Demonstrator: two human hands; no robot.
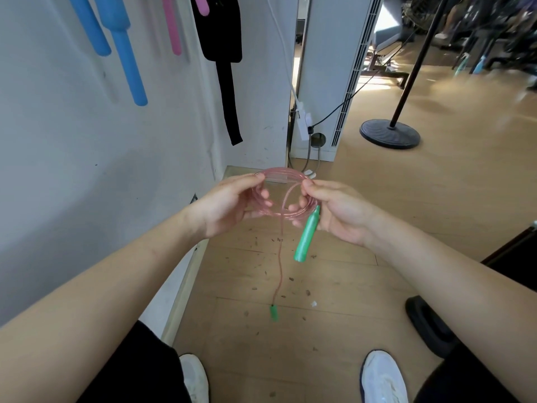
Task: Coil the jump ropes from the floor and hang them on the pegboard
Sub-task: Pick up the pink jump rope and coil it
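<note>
forearms (116, 286) out, left hand (232, 200) and right hand (341, 212) pinch the part-wound pink coil (286, 212); next, probably wind in the tail (279, 266) below it.

Pink jump rope (283, 172), partly coiled and held up off the floor (334, 286).
Its clear pink cord is wound into a few loops, pinched between the left hand (229, 205) and the right hand (340, 213). One green handle (306, 235) slants down beside the coil, and the second green handle (273, 312) dangles low on a loose tail.

No text, label, brand, number or sign can be read anywhere.
</note>
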